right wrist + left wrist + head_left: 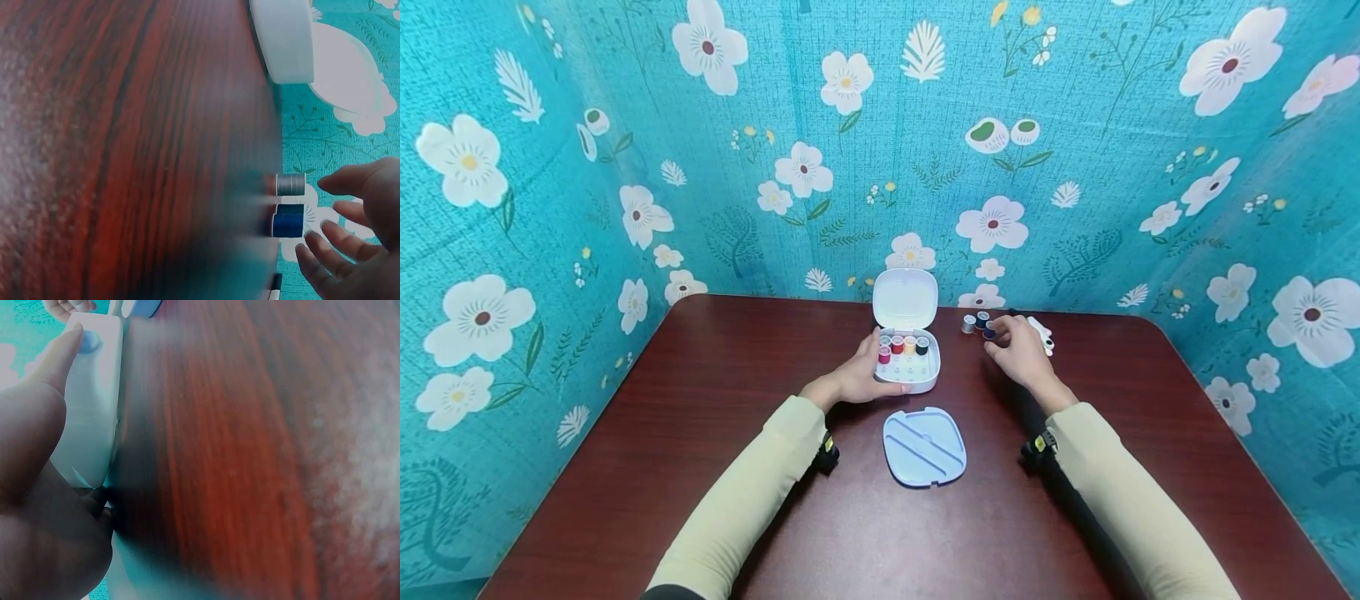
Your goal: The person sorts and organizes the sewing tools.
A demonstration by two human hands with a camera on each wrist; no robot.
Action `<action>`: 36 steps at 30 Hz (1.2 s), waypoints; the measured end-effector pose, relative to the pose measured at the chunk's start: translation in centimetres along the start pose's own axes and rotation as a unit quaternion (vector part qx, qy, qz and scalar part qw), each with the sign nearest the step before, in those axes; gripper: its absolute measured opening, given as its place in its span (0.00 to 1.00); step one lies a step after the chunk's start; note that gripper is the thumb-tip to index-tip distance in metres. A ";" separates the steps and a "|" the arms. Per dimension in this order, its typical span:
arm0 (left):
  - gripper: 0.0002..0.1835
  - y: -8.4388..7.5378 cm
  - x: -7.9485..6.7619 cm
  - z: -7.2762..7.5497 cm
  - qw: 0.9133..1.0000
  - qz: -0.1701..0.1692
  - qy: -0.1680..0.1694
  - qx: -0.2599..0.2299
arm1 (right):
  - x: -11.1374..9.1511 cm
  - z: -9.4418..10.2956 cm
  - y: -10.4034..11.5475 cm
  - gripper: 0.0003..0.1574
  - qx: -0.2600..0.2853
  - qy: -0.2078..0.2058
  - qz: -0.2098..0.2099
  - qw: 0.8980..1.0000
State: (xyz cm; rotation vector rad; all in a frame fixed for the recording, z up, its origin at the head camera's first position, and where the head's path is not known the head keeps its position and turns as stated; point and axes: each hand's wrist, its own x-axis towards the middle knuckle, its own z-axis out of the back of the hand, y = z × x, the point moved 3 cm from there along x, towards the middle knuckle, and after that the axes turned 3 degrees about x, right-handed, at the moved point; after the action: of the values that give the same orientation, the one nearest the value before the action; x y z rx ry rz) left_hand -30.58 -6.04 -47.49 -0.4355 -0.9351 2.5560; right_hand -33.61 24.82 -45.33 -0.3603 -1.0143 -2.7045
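A white sewing box [931, 385] stands with its lid [906, 298] up. Inside sit several thread spools, among them a pink spool [884, 355], a red spool [897, 344] and a black spool [922, 345]. My left hand [854, 377] grips the box at its left side, thumb along the front wall. To the right, a grey spool [291, 184], a dark spool [290, 209] and a blue spool [288, 225] stand upright on the table. My right hand [1024, 354] hovers over them, fingers spread and apart from the spools in the right wrist view.
A light blue tray [924, 447] with a diagonal ridge lies in front of the box. Small white items [1042, 333] lie behind my right hand, partly hidden. The brown table [760, 350] ends at a flowered teal cloth [850, 208].
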 end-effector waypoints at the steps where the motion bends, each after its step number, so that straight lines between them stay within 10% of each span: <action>1: 0.71 0.0 0.0 0.0 1.000 0.001 0.000 0.000 | 0.1 0.1 -0.1 0.23 0.006 -0.007 -0.004 1.000; 22: 0.71 0.1 0.0 -0.1 1.000 0.007 -0.003 -0.007 | 1.5 -0.8 -2.4 0.30 0.066 -0.018 -0.102 0.993; 36: 0.71 0.2 0.1 -0.2 1.000 0.004 -0.004 0.002 | 1.7 -1.7 -3.1 0.31 0.185 -0.019 -0.203 0.962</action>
State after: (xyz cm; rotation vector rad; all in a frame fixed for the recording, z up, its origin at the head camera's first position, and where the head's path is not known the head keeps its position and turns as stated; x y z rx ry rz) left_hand -30.66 -6.05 -47.76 -0.4277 -0.9327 2.5677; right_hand -36.43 25.74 -47.94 -0.1457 -1.7330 -2.7601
